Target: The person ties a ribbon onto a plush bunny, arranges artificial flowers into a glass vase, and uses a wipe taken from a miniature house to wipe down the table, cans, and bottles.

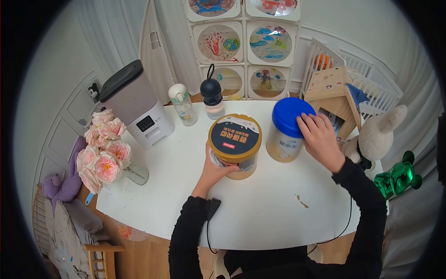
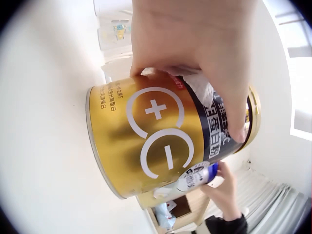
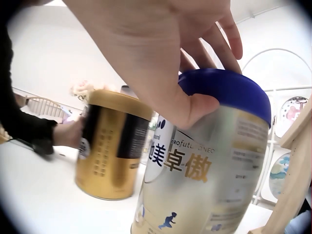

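On the white table (image 1: 265,204) my left hand (image 1: 214,173) grips a gold protein powder can (image 1: 236,135) with a dark printed top. In the left wrist view, the thumb lies across the dark band of its label. To the right, my right hand (image 1: 324,143) holds a pale gold milk powder can (image 1: 284,148) by its upper side, at the blue lid (image 3: 219,90). The thumb presses the wall just under the lid, while the other fingers reach over the lid's rim. Both cans stand upright, a small gap apart.
Behind the cans stand a dark-topped bottle (image 1: 212,95) and a clear bottle (image 1: 184,109). A grey-and-white dispenser (image 1: 139,107) and pink roses (image 1: 108,158) are at left. A wooden house (image 1: 330,90), plush rabbit (image 1: 378,135) and green bear figure (image 1: 395,179) stand at right. Black cables cross the front.
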